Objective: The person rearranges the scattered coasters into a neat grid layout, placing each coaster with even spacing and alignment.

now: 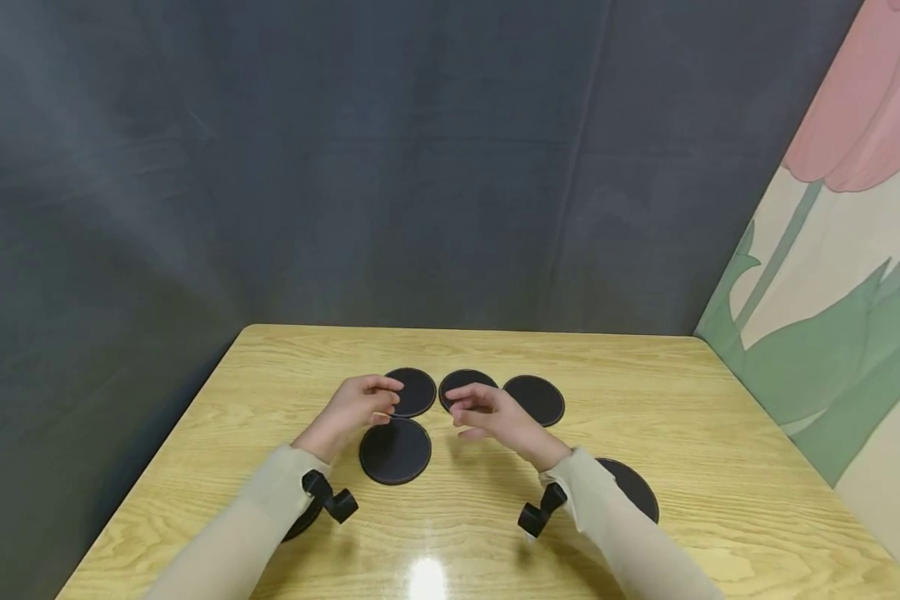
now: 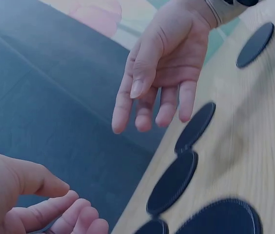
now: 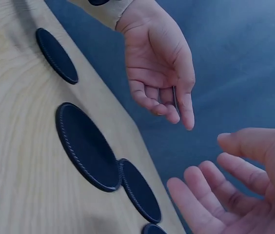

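Both hands hover above the table, palms toward each other with a gap between them. The left hand (image 1: 354,408) holds nothing; its fingers bend loosely near two black round discs (image 1: 395,451). My right hand (image 1: 504,418), also with nothing in it, has relaxed fingers beside another black disc (image 1: 536,400). In the left wrist view the right hand (image 2: 169,63) hangs with fingers pointing down, above the row of discs (image 2: 172,183). The right wrist view has the left hand (image 3: 159,63) with slightly bent fingers, and a disc (image 3: 88,146) lying flat on the wood.
The wooden table (image 1: 675,400) carries several black discs, one (image 1: 630,490) partly behind the right sleeve and another (image 1: 303,521) mostly under the left forearm. A dark curtain (image 1: 420,167) stands behind and left; a wall with painted tulips (image 1: 855,317) is at the right.
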Action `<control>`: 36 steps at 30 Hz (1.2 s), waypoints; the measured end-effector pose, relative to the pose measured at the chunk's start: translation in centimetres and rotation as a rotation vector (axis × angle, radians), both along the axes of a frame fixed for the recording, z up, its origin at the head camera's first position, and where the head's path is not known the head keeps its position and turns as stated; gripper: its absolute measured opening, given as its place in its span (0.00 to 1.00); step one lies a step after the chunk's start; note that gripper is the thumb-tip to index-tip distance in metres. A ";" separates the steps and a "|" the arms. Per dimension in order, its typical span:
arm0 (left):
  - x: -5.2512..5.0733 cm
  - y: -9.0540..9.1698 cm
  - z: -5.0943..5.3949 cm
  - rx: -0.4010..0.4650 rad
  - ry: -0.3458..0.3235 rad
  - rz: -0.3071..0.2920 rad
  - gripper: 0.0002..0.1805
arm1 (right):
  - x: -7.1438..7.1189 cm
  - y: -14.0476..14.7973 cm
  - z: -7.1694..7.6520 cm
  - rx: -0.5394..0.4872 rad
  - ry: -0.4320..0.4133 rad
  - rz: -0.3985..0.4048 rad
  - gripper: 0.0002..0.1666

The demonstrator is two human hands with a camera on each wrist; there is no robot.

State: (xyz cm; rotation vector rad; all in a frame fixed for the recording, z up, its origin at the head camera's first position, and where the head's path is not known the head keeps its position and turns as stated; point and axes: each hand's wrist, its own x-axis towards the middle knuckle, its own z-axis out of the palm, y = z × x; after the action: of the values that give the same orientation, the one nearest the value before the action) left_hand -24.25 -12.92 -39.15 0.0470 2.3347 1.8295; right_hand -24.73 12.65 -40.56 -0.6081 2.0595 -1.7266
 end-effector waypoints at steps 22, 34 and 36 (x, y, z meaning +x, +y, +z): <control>-1.5 10.7 2.3 0.110 0.019 -0.246 0.14 | 1.6 11.2 1.4 0.009 0.153 -0.170 0.29; -0.5 15.8 0.8 0.120 0.008 -0.343 0.12 | 3.4 17.6 0.2 0.150 0.181 -0.227 0.25; -0.3 16.5 0.4 0.105 0.010 -0.356 0.11 | 3.7 18.4 0.0 0.173 0.172 -0.234 0.26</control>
State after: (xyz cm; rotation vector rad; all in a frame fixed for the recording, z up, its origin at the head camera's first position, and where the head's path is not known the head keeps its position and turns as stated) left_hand -24.57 3.59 -38.74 0.4548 2.0684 1.7684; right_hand -21.04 31.03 -40.56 -0.4935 2.4553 -1.6415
